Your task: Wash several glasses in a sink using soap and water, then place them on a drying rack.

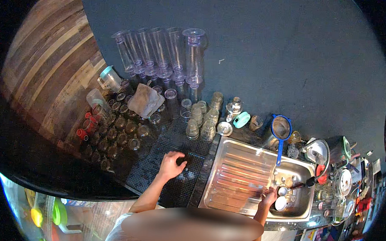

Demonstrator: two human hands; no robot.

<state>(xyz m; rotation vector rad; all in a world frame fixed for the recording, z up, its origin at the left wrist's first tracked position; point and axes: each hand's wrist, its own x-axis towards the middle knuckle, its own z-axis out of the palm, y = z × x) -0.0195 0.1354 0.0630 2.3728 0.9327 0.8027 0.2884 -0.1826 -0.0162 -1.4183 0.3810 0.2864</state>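
My left hand (pixel 171 166) hovers over a black rubber bar mat (pixel 162 155). Its fingers curve with a gap to the thumb, and nothing shows between them. At the left side of the sink basin (pixel 299 171), my right hand (pixel 267 196) has its fingers drawn together; what they hold, if anything, is too small to make out. Right beside its fingertips is a small round metal cup (pixel 282 191). A white round dish (pixel 280 203) lies just below that, inside the basin. The ribbed steel drainboard (pixel 238 173) stretches between my two hands.
Rows of glass mugs (pixel 122 138) stand at left, a grey cloth (pixel 145 101) over some. Tall clear dispensers (pixel 195 57) line the back. Stacked glasses (pixel 208 129) and a blue-rimmed strainer (pixel 281 127) sit behind the drainboard. A black-handled tap hose (pixel 312 181) reaches over the basin.
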